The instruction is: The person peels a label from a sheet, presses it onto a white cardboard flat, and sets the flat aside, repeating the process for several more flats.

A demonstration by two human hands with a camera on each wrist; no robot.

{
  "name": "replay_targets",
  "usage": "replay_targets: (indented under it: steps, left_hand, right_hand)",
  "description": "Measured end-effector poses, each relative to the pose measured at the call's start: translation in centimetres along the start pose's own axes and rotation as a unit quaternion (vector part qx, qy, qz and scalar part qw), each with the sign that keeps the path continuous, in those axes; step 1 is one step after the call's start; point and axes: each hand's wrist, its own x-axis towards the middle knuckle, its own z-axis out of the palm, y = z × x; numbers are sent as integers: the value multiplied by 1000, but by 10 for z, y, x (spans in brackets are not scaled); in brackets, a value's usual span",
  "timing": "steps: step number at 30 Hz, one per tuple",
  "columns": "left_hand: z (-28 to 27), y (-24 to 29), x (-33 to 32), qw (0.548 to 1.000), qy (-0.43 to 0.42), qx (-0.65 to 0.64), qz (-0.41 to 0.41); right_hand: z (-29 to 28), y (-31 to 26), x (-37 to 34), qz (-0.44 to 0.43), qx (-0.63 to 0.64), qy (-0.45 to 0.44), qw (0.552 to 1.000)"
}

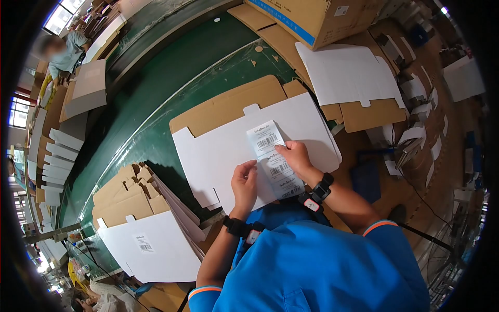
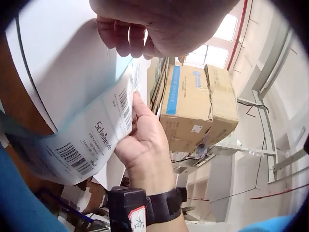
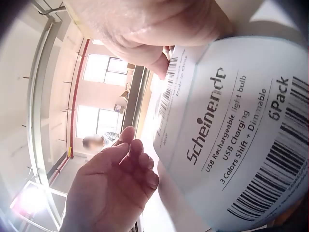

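A strip of white printed labels (image 1: 277, 169) with barcodes hangs over a flat white carton (image 1: 223, 156), its lower end near the person's lap. My right hand (image 1: 297, 158) pinches the strip by its right edge, thumb on the printed face; in the left wrist view the strip (image 2: 91, 133) curves down from that right hand (image 2: 147, 140). My left hand (image 1: 244, 184) is held just left of the strip, over the carton, with fingers loosely curled and nothing seen in them. The right wrist view shows this left hand (image 3: 116, 179) apart from the labels (image 3: 231, 130).
To the left, a stack of flat cartons (image 1: 140, 244) has a barcode label (image 1: 144, 243) on its top one. Another white flat carton (image 1: 345, 75) lies at the upper right, beside a large brown box (image 1: 332, 23). The green table (image 1: 150, 119) stretches away leftwards; a person (image 1: 67, 52) is beyond it.
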Motion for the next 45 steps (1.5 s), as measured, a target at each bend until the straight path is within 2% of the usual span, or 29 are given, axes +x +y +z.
replay_targets:
  steps: [3,6,9,12,18,21,24,27,28,37,45]
  left_hand:
    - [2,0,1,1000,6,4,1]
    - [4,0,4,999,10,35,41]
    - [7,15,8,981,12,148,122]
    - [10,24,15,961,16,216,172]
    - [19,23,30,931,22,269,245]
    - [23,29,35,910,19,303,282]
    - [27,30,42,891,-9,352,285]
    - [33,31,48,826,-30,444,345]
    - [34,30,50,825,-71,465,313]
    - [42,27,58,794,-89,516,307]
    - [43,26,58,798,-92,512,306]
  right_hand:
    - [0,-2,0,6,3,2,1000]
    - [2,-2,0,8,-2,8,1000]
    - [4,-2,-3,-1,36,32,999]
    - [1,-8,-4,16,-14,8,1000]
    - [3,4,1,-14,-42,44,998]
    - [4,5,1,-14,-29,43,999]
    - [4,-2,-2,-7,-28,43,999]
    - [4,-1,-2,-7,-48,53,997]
    - [4,0,-1,-15,-58,57,997]
    - [4,1,0,-46,-125,88,987]
    - [5,4,1,-51,-112,89,988]
